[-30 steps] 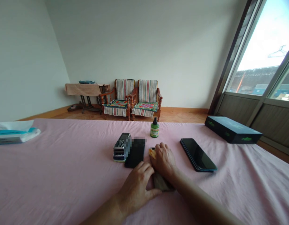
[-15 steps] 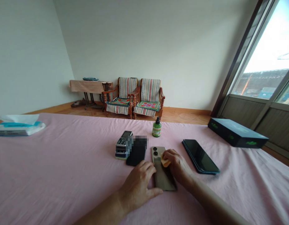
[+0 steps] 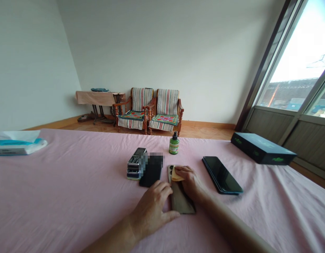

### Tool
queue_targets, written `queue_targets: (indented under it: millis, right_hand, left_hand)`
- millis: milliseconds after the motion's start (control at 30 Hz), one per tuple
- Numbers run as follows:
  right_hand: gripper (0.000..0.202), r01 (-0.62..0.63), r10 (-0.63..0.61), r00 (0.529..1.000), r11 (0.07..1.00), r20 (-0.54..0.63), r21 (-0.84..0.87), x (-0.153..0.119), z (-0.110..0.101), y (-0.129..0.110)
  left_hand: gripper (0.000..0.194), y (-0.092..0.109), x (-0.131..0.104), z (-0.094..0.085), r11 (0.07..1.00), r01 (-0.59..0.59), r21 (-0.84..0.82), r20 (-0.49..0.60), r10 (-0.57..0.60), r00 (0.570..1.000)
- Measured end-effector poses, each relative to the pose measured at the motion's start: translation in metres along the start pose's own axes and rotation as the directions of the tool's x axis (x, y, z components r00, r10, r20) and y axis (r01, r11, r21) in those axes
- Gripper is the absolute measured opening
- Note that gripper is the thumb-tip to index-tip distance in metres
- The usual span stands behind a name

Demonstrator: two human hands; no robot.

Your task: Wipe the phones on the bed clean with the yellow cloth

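A gold smartphone (image 3: pixel 183 203) lies face down on the pink cloth, its camera lenses at the far end. My left hand (image 3: pixel 150 207) steadies it, fingers along its left edge and thumb by the near edge. In my right hand (image 3: pixel 190 181) is a folded yellow wiping cloth (image 3: pixel 176 175), pressed on the phone's back beside the lenses and partly covering them. Just left of the phone lies a black smartphone (image 3: pixel 151 172), partly blurred out. Beside that one is a stack of keypad phones (image 3: pixel 136 161).
A green spray bottle (image 3: pixel 174 144) stands beyond the phone. On the right are stacked dark smartphones (image 3: pixel 222 175) and a black box (image 3: pixel 262 149). A tissue pack (image 3: pixel 20 147) lies at far left. Two wooden chairs (image 3: pixel 165 121) stand past the far edge of the pink cloth (image 3: pixel 86 182).
My right hand has slid the yellow cloth left across the phone's back, up to the lenses. My left hand keeps its place on the phone. The whole view has shifted slightly.
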State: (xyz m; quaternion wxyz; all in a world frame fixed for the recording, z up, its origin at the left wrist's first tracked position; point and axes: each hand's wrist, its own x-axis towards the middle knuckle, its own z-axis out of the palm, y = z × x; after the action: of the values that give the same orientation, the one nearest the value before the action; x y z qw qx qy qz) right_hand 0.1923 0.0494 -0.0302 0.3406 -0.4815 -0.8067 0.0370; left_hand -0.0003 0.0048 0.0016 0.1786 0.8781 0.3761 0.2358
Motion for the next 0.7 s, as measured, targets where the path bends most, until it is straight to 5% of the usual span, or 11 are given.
queue_targets:
  millis: [267, 400, 700]
  right_hand:
    - [0.008, -0.092, 0.087, 0.994, 0.992, -0.063, -0.081, -0.001, 0.003, -0.019]
    - [0.017, -0.142, 0.133, 0.987, 0.985, -0.09, -0.103, 0.005, 0.009, -0.015]
    - [0.026, 0.004, -0.005, 1.0, 1.0, -0.015, -0.019, 0.007, 0.0, -0.013]
  left_hand:
    - [0.042, -0.003, 0.001, 0.002, 1.0, -0.01, 0.0, -0.011, 0.01, 1.0]
    - [0.041, -0.002, 0.001, 0.002, 1.0, -0.012, -0.006, -0.015, 0.012, 1.0]
    - [0.041, 0.001, 0.002, -0.001, 1.0, -0.006, -0.011, -0.012, 0.005, 1.0]
